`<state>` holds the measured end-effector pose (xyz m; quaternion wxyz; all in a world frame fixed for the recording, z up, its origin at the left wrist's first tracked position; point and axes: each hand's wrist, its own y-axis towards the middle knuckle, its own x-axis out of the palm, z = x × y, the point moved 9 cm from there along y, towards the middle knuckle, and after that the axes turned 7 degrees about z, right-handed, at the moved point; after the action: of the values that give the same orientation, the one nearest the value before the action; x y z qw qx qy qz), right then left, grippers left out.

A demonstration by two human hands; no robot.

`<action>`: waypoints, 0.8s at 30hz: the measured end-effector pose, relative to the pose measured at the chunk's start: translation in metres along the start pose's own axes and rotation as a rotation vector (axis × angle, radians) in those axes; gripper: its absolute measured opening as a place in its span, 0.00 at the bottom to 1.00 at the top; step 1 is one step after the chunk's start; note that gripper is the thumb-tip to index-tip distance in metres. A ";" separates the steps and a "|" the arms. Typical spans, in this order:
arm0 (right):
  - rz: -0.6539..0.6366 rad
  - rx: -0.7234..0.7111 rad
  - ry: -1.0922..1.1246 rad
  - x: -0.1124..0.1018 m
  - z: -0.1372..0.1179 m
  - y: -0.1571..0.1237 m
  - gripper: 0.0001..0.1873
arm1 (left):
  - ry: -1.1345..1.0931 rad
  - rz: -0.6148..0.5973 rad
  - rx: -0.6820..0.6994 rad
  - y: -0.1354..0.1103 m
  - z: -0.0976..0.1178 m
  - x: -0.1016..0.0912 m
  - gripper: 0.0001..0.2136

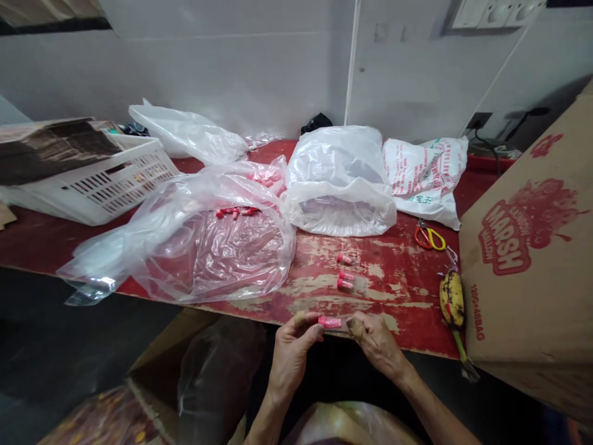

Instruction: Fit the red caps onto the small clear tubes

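At the front edge of the table, a small see-through tube with a red-pink cap and pink markings (330, 322) is held level between my two hands. My left hand (291, 353) pinches its capped end between thumb and fingers. Fingers of my right hand (378, 343) are closed around the other, see-through end, partly hiding it. Both hands have tan coverings on some fingertips. Just beyond lie similar tubes: a pair side by side (352, 282) and a single one (346, 259) farther back.
An open plastic bag (241, 253) with small red pieces spreads to the left. Behind stand a white bag (336, 154) and a printed sack (424, 179). Scissors (430, 237), a banana (451, 300) and a large carton (523, 296) are right; a white basket (120, 179) is far left.
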<state>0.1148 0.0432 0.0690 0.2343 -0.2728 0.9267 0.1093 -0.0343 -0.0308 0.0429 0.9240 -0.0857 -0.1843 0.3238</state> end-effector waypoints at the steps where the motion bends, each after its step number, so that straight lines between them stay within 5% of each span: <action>1: 0.004 0.003 0.011 0.000 0.000 0.000 0.25 | 0.000 -0.001 0.000 0.000 0.000 0.000 0.10; 7: 0.023 -0.050 0.019 -0.002 -0.006 0.000 0.15 | -0.051 -0.006 -0.035 0.000 -0.003 0.001 0.09; 10: 0.020 0.006 -0.029 -0.002 0.003 0.000 0.22 | -0.034 -0.001 -0.036 0.001 -0.006 0.001 0.10; 16: -0.022 -0.022 -0.029 -0.001 0.002 -0.006 0.11 | -0.015 -0.039 -0.068 0.001 -0.019 0.005 0.09; 19: -0.015 0.025 -0.032 -0.003 0.009 -0.008 0.20 | -0.025 -0.059 -0.077 0.003 -0.021 0.009 0.09; 24: 0.035 0.032 -0.028 -0.011 0.007 -0.010 0.15 | -0.042 -0.090 -0.099 0.007 -0.020 0.017 0.10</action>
<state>0.1308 0.0424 0.0675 0.2495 -0.2513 0.9296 0.1024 -0.0175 -0.0155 0.0272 0.9283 -0.1160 -0.2228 0.2741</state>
